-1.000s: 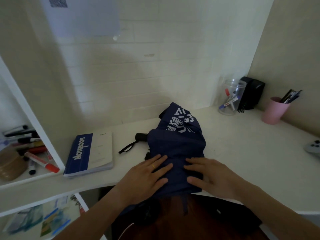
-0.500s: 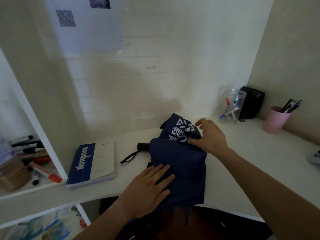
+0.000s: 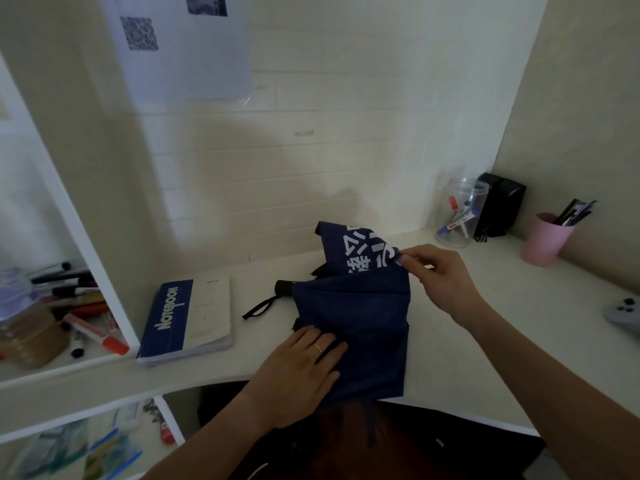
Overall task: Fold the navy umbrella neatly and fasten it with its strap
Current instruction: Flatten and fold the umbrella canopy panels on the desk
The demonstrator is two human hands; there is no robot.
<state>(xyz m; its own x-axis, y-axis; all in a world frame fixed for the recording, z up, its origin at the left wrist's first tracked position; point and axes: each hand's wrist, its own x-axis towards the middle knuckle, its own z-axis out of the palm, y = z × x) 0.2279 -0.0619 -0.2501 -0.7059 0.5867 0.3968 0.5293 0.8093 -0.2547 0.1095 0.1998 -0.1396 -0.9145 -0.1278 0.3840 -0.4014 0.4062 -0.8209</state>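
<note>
From the head camera, the navy umbrella [image 3: 360, 317] lies collapsed on the white desk [image 3: 485, 323], its near end hanging over the desk's front edge. The left hand [image 3: 298, 372] rests flat on the near left cloth, fingers straight. The right hand [image 3: 440, 271] pinches the far right fold bearing white lettering. The black handle [image 3: 283, 287] and its wrist loop [image 3: 258, 308] point left toward a notebook [image 3: 188, 318].

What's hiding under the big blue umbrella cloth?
A black handle end and a strap loop poke out left of the navy umbrella. The rest underneath is covered; the left hand presses the cloth flat.
</note>
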